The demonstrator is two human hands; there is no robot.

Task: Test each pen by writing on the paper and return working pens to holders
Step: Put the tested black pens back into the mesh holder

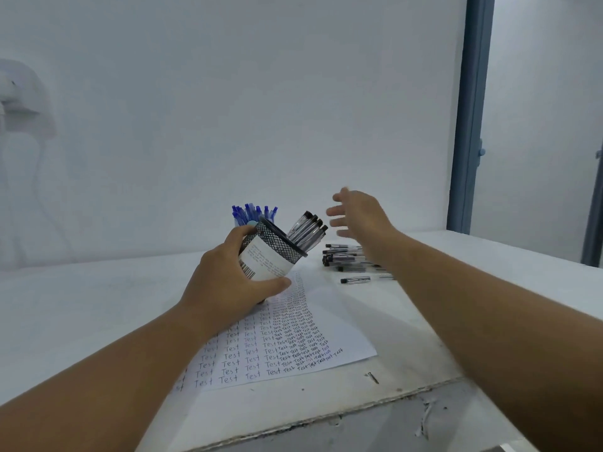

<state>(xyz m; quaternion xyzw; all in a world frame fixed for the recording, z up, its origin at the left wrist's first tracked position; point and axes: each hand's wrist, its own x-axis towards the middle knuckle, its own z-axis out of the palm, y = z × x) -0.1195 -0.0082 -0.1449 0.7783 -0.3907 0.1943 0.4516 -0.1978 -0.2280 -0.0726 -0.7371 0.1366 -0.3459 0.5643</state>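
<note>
white paper (326, 340) crammed with "test" lies nearest on the tabletop (81, 305). just past its far edge the left hand (228, 278) grips a mesh holder (274, 249), tilted right; its black pens (308, 231) could slide out. beyond the holder's right, the right hand (357, 215) hovers, fingers spread, above loose pens (349, 259). blue pens (254, 213) stand behind.

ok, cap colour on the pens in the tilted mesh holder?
Black caps on clear barrels, in the mesh holder; seen in the head view.
</note>
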